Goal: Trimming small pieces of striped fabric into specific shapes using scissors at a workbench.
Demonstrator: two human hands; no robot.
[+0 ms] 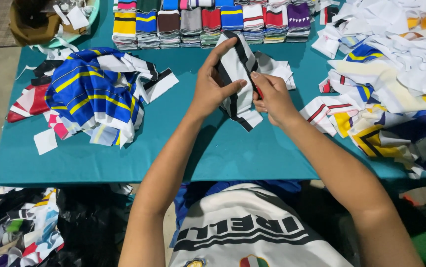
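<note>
Hands: two, both the person's own. The left hand [213, 86] has its fingers [225, 49] wrapped round the left edge of the black-and-white striped cloth piece [237, 69], thumb pressed across its front. The right hand [272, 99] has its fingers clenched on the same piece at its right edge, where a small red object [259, 92] shows between them; what it is cannot be told.

Striped cloth piece: one. White ground with broad black stripes running lengthwise, black edging at the lower corner. Held upright just above the bench [173, 148], near its middle, lower end hanging loose toward the surface.

Bench: one, covered in teal.

Folded stacks [208, 22]: one row along the far edge, about ten stacks visible, tops striped in yellow, blue, maroon, grey, red, white and purple. The row's ends are cut off by the frame, so the count is not exact.

Loose heaps: two. A blue heap [94, 94] with yellow and white stripes lies left of the hands, with red and black pieces at its far side. A mixed heap [391, 84], mostly white scraps with yellow, navy and red-striped pieces, fills the right side.

Bowl [54, 22]: one, pale green, at the far left corner, holding brown cloth and white scraps.

White scrap [45, 141]: one, lying alone near the left front edge.
</note>
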